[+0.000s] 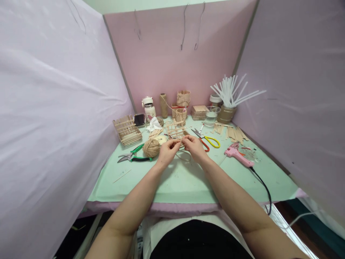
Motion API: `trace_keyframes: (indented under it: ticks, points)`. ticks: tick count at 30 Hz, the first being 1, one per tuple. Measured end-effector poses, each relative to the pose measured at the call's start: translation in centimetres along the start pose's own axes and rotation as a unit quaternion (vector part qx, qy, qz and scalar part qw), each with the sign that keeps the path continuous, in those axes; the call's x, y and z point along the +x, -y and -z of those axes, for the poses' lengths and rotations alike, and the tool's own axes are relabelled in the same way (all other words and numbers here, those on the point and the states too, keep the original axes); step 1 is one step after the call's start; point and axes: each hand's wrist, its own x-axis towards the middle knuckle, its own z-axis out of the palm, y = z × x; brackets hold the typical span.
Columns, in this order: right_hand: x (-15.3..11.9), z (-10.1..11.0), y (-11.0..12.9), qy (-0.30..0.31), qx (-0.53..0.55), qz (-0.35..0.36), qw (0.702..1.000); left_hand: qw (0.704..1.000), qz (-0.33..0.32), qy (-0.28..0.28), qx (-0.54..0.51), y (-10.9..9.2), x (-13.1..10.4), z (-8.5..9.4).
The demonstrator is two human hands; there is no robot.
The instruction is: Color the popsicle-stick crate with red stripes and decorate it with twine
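My left hand (170, 148) and my right hand (193, 144) meet over the middle of the table, thumbs and fingertips pinched close together. Between them runs a thin strand of twine; a slack loop of this twine (185, 159) droops just below the fingers. The exact point of the pinch is too small to make out. Right behind the fingertips stands a small frame of wooden sticks (176, 132), partly hidden by my hands. A ball of twine (151, 148) lies against the left side of my left hand. Scissors (212, 141) with red and yellow handles rest beyond my right hand.
Green-handled pruning shears (134, 157) lie at left, near a stick basket (128, 133). A pink glue gun (238, 154) trails its cord off the right edge. Behind are a water cup (212, 117), a pot of white glue sticks (226, 114) and loose wooden sticks (235, 134).
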Motion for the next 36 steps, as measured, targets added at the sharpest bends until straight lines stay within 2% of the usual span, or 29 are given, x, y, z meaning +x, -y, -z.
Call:
trace_keyframes:
  ticks: [5,9,16,22,29,32,36]
  points:
    - [-0.1,0.1,0.0,0.016,-0.026,0.0,1.0,1.0,0.006,0.01,-0.008,-0.6,0.0,0.3]
    - [0.0,0.1,0.1,0.019,-0.005,-0.012,1.0,0.999,-0.004,0.005,-0.036,-0.9,0.0,0.4]
    - [-0.2,0.1,0.2,0.007,-0.033,0.043,0.999,1.0,-0.022,-0.013,-0.004,-1.0,-0.1,0.3]
    - [-0.3,0.0,0.2,0.013,-0.03,0.042,0.999,0.999,-0.017,-0.033,-0.003,-0.4,0.2,0.4]
    - [-0.1,0.1,0.0,0.034,0.0,-0.01,0.999,0.994,0.043,0.018,-0.099,0.2,0.4,0.4]
    - [-0.2,0.1,0.2,0.047,0.016,-0.002,0.999,0.995,0.043,0.032,-0.08,0.6,0.5,0.4]
    - [-0.5,-0.1,0.5,0.006,0.019,0.021,1.0,0.997,0.044,0.034,-0.058,1.0,0.6,0.4]
